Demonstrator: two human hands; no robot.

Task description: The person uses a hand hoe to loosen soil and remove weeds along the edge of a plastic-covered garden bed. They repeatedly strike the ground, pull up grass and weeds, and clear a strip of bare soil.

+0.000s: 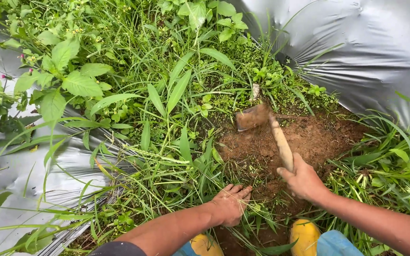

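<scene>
A small hoe [262, 124] with a pale wooden handle is in the centre right of the frame; its rusty blade is blurred and sits at the upper edge of a patch of bare brown soil [309, 137]. The right hand [303, 179] is clenched around the lower end of the handle. The left hand [231, 203] is lower, near the bottom centre — it grasps a tuft of grass [200, 166] at the edge of the soil, fingers curled into the blades. Tall green weeds [72, 80] fill the upper left and centre. Silver plastic sheet [380, 52] lies in the upper right and also along the left side. Two yellow boots [304, 237] show at the bottom edge.
</scene>
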